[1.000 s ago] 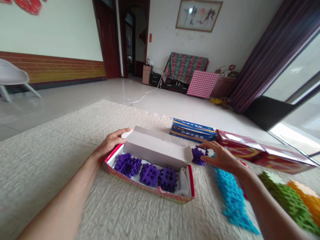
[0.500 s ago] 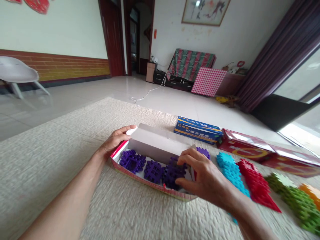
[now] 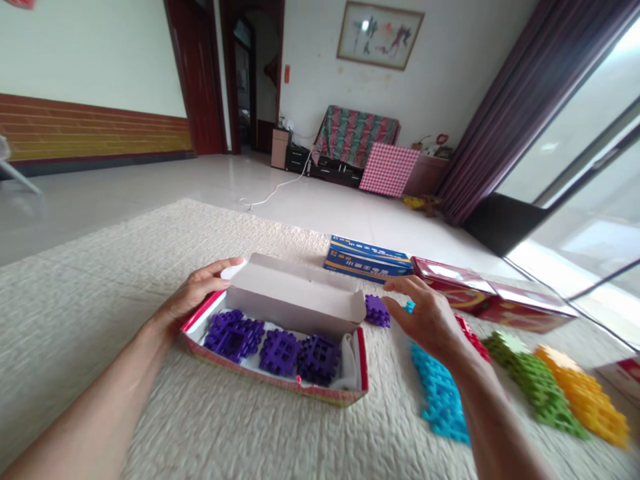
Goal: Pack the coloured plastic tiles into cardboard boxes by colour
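Observation:
An opened cardboard box [image 3: 270, 389] with a red edge sits on the rug, its pale lid flap [image 3: 300, 288] raised at the back. Inside lie several purple interlocking plastic blocks [image 3: 280, 352] and some crumpled white wrapping at the right end. My left hand [image 3: 197, 293] grips the box's left end, thumb and fingers at the corner of the flap. To the right of the box, my right hand [image 3: 420, 313] hovers with thumb and fingers apart and nothing between them. Just left of its fingertips, another purple block [image 3: 377, 311] rests on the rug.
Rows of blue blocks [image 3: 440, 393], red blocks [image 3: 471, 335], green blocks [image 3: 537, 383] and yellow blocks [image 3: 583, 390] lie to the right on the textured rug [image 3: 165, 247]. Behind them stand blue boxes [image 3: 367, 259] and red boxes [image 3: 453, 285]. A white cable [image 3: 280, 187] crosses the floor.
My right hand has left the purple block inside the box and moved right, fingers opened, near the purple block on the rug. My left hand keeps its hold. The view has turned right.

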